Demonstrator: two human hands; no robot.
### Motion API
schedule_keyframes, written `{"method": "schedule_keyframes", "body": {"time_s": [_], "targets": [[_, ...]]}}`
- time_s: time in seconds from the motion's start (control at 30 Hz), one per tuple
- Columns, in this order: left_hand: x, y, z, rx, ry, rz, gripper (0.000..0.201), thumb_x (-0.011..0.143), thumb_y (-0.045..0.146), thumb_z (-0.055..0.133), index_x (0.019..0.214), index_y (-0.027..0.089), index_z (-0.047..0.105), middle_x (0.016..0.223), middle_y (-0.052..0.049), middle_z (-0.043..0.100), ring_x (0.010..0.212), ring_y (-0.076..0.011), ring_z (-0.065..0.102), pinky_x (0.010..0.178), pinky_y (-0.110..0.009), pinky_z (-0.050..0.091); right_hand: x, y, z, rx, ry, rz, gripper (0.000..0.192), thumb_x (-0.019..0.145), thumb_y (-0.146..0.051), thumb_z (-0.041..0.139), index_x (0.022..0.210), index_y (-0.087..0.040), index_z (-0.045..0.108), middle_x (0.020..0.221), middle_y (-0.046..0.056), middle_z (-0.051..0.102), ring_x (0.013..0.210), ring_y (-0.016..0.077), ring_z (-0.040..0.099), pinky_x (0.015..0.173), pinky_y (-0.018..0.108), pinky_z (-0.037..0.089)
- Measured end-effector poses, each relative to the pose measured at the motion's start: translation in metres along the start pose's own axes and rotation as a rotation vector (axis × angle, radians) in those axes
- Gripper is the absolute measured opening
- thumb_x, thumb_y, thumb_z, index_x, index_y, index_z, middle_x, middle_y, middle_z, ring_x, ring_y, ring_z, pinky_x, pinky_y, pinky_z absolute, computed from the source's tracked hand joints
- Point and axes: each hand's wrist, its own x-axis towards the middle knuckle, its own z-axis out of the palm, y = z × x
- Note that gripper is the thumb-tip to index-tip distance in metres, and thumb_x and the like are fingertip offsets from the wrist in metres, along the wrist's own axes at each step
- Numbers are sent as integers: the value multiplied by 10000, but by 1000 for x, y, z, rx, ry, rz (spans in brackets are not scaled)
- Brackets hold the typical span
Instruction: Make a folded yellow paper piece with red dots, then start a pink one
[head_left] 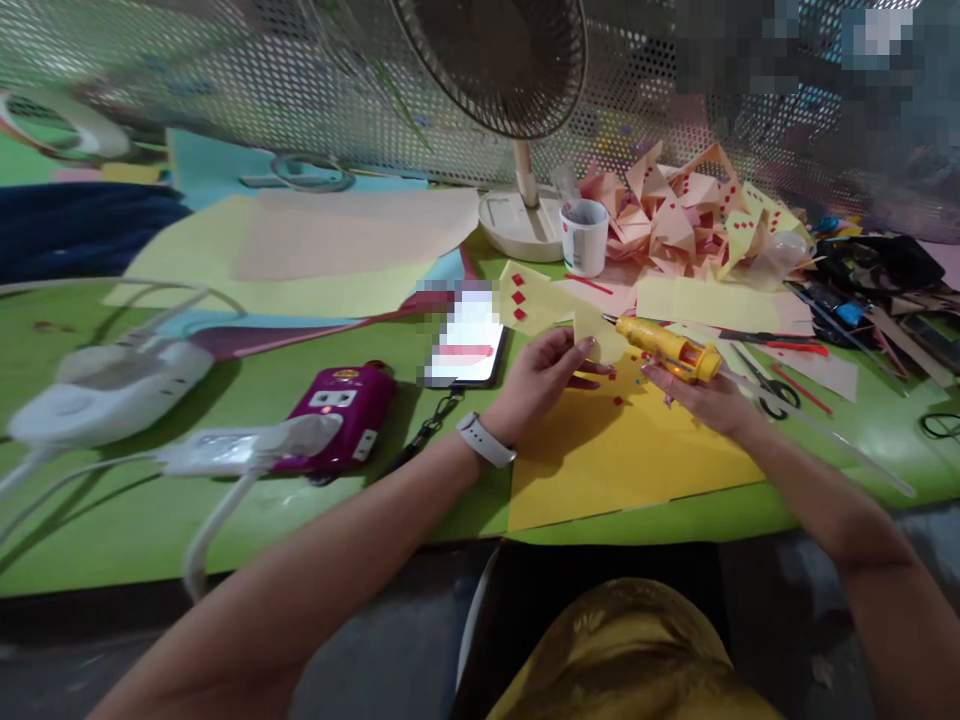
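My left hand [551, 365] pinches a folded piece of pale yellow paper [551, 308], which bears a row of red diamonds on its left flap. In my right hand [701, 395] is a yellow hot glue gun [660, 346], its dark nozzle pointing left close to the paper. Whether the nozzle touches the paper I cannot tell. A clear glue stick seems to trail from the gun's back end. Below both hands lies an orange-yellow sheet [600, 470], with several small red diamonds [618, 401] scattered on it.
Left of my hands lie a lit phone [469, 338], a purple power adapter [337, 410] and a white power strip [112, 390] with cables. A fan [521, 225] and a white cup [585, 240] stand behind. Folded paper pieces [660, 215] pile at back right, near scissors [776, 390].
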Motion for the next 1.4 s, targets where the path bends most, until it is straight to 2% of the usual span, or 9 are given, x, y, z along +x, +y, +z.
{"method": "schedule_keyframes", "body": {"time_s": [0.1, 0.27, 0.4, 0.6, 0.77, 0.97, 1.17, 1.4], "targets": [[-2, 2, 1, 0, 1, -3, 407, 783, 545, 740, 888, 184, 583, 843, -21, 660, 787, -222, 765, 595, -262, 627, 0, -2, 2, -7, 13, 28, 335, 832, -498, 706, 994, -206, 677, 889, 30, 697, 742, 165, 602, 556, 266, 503], [-5, 3, 3, 8, 3, -28, 454, 774, 568, 747, 950, 171, 614, 917, -47, 696, 823, -224, 762, 626, -262, 632, -1, -9, 7, -12, 33, 53, 356, 811, -533, 694, 952, -206, 695, 759, 1, 640, 621, 136, 544, 504, 252, 459], [-4, 1, 2, 11, -16, -14, 458, 785, 570, 737, 970, 167, 620, 932, -66, 709, 850, -241, 761, 628, -275, 640, -1, -12, 9, 10, 54, 62, 353, 796, -517, 709, 945, -198, 695, 807, 13, 665, 656, 142, 564, 531, 255, 466], [-4, 0, 2, 9, -42, -9, 476, 778, 568, 743, 990, 163, 612, 951, -73, 716, 840, -242, 764, 617, -277, 644, -1, -9, 8, 17, 24, 33, 296, 812, -450, 697, 970, -200, 696, 952, 42, 720, 831, 189, 632, 676, 292, 523], [-4, 0, 3, 31, -39, 2, 427, 794, 551, 726, 942, 175, 587, 927, -62, 699, 845, -239, 762, 602, -268, 640, -1, -11, 9, -41, 37, 31, 345, 827, -513, 678, 979, -204, 696, 937, 47, 720, 754, 177, 616, 594, 282, 502], [-4, -2, 3, 44, -34, 14, 424, 795, 556, 726, 913, 178, 573, 919, -59, 690, 848, -241, 763, 601, -266, 643, -3, -13, 8, -64, 37, 45, 349, 826, -507, 691, 984, -196, 693, 854, 24, 685, 689, 143, 566, 565, 257, 473], [-4, -2, 4, 40, -29, 24, 457, 774, 587, 739, 888, 178, 571, 912, -59, 689, 833, -243, 763, 587, -261, 642, -4, -17, 8, -72, 49, 97, 381, 806, -550, 684, 987, -214, 688, 904, 34, 701, 740, 175, 594, 539, 262, 469], [-5, -1, 5, 34, -28, 25, 466, 761, 595, 744, 871, 181, 561, 856, -39, 670, 799, -235, 764, 577, -262, 642, -2, -19, 8, -110, 49, 105, 414, 777, -588, 677, 963, -219, 690, 885, 29, 700, 716, 165, 591, 557, 270, 470]]}}
